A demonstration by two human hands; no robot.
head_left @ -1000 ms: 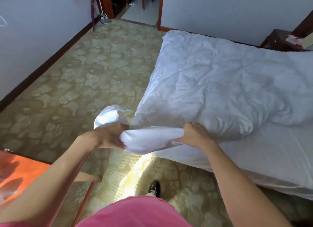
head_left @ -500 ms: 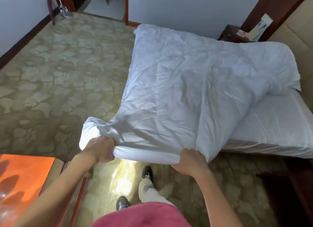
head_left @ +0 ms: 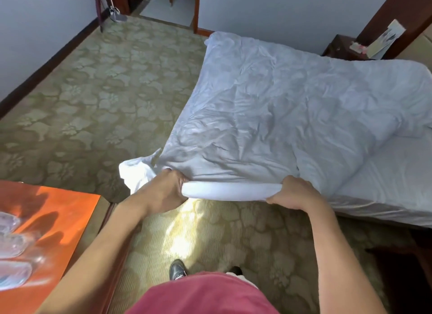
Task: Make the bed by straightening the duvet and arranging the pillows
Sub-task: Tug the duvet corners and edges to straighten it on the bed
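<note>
Across the right half of the room lies the bed [head_left: 385,189], its far-right end cut off by the frame. Over it spreads the white duvet [head_left: 292,107], rumpled, covering all but a bare strip of sheet on the near right. Its near edge hangs off the bed's corner, lifted above the carpet [head_left: 93,91] between my hands. On the near left stands an orange table [head_left: 60,220] with blurred clear things on it that I cannot make out. My left hand [head_left: 163,192] is curled tight around the duvet's edge, a loose corner bunching out past it to the left. My right hand [head_left: 294,192] grips the same edge, fingers tucked under and hidden. Far right, a dark nightstand [head_left: 339,47] holds some papers, too small to read.
</note>
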